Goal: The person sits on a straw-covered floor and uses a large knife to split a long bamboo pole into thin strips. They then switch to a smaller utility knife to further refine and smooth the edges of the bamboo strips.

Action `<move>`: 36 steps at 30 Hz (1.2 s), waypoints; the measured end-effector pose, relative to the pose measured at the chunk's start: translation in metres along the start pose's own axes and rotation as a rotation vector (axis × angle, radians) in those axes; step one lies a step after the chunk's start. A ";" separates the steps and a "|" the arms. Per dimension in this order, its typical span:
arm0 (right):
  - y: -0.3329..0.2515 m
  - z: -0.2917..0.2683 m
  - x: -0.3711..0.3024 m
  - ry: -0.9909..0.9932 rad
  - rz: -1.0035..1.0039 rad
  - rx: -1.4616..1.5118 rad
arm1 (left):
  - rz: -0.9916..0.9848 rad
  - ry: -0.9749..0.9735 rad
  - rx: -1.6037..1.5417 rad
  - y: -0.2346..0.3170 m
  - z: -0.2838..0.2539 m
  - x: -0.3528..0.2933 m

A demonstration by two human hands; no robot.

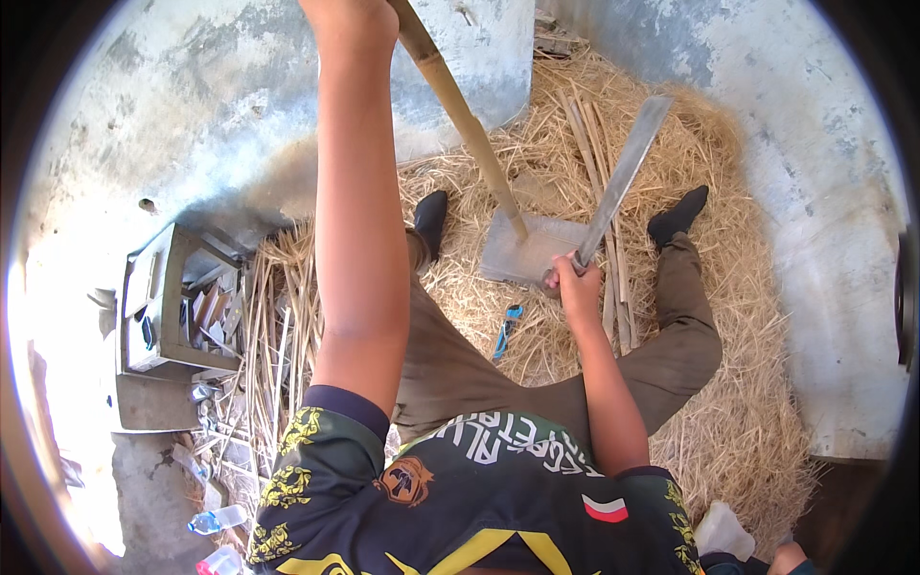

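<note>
A bamboo pole (470,129) slants down to a flat grey block (551,251), its lower end on or just above the block. High at the upper edge, my left hand (356,17) is at the pole and seems to grip it; its fingers are cut off by the picture's edge. My right hand (576,283) is closed round the handle of a machete (625,172), whose long blade points up and away to the right. Between my legs, close to the block, a blue-handled cutter knife (508,331) lies on the straw.
Straw (747,355) covers the floor around my spread legs. Long bamboo strips (613,259) lie to the right of the block. More strips (278,345), a wooden box (177,302) and plastic bottles (218,518) are at left. Worn walls (230,96) enclose the space.
</note>
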State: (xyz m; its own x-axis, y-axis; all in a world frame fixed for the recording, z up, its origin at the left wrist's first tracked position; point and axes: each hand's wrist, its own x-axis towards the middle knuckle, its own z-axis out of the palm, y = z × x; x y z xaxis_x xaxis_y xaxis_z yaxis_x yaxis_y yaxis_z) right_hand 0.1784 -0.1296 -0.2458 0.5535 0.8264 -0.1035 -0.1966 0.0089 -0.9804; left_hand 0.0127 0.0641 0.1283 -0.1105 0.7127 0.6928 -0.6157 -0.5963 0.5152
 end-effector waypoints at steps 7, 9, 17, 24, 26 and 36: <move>0.090 0.004 0.061 0.347 -0.223 -0.526 | 0.018 -0.089 0.108 0.028 0.032 -0.046; 0.099 0.010 0.073 0.415 -0.258 -0.653 | 0.036 -0.069 0.106 0.035 0.037 -0.053; 0.049 0.013 0.074 0.399 -0.388 -0.308 | 0.046 -0.107 -0.042 0.043 -0.007 -0.047; 0.056 -0.021 0.075 0.424 -0.618 -0.645 | 0.043 -0.120 -0.048 0.061 -0.026 -0.060; 0.052 -0.026 0.074 0.357 -0.592 -0.735 | 0.038 -0.126 -0.054 0.063 -0.028 -0.062; -0.034 0.003 0.059 0.274 -0.743 -0.618 | 0.087 -0.067 -0.094 0.085 -0.080 -0.074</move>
State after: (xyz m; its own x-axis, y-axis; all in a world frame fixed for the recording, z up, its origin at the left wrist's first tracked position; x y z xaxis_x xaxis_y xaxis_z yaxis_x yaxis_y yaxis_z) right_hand 0.2149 -0.0796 -0.2177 0.5478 0.5712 0.6113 0.6862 0.1112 -0.7188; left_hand -0.0941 -0.0095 0.0806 -0.1164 0.6315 0.7666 -0.6765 -0.6155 0.4044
